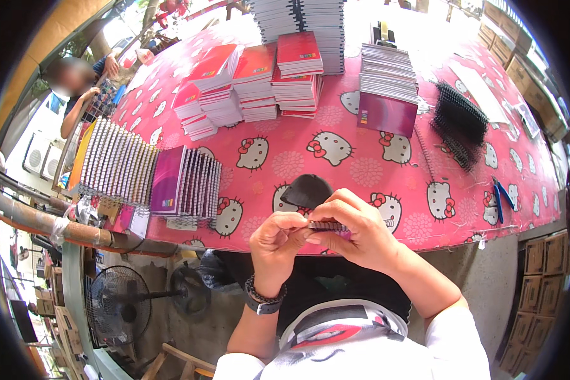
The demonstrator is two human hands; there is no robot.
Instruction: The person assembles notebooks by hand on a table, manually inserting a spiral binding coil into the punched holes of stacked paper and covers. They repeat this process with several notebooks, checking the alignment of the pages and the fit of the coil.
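Observation:
My left hand (277,242) and my right hand (353,229) meet above my lap at the near edge of the pink cartoon-cat tablecloth (278,158). Together they pinch a small notebook (328,225) seen edge-on, its black spiral binding between the fingertips. A dark wristband sits on my left wrist. Just beyond the hands a black rounded cap-like object (307,190) lies on the cloth.
Stacks of red-covered notebooks (253,79) and a tall purple-fronted stack (387,92) stand mid-table. Spiral notebooks lie in rows at the left (145,171). Black binding coils (459,120) and blue-handled pliers (500,199) lie right. Another person (76,95) works far left. A fan (120,304) stands below.

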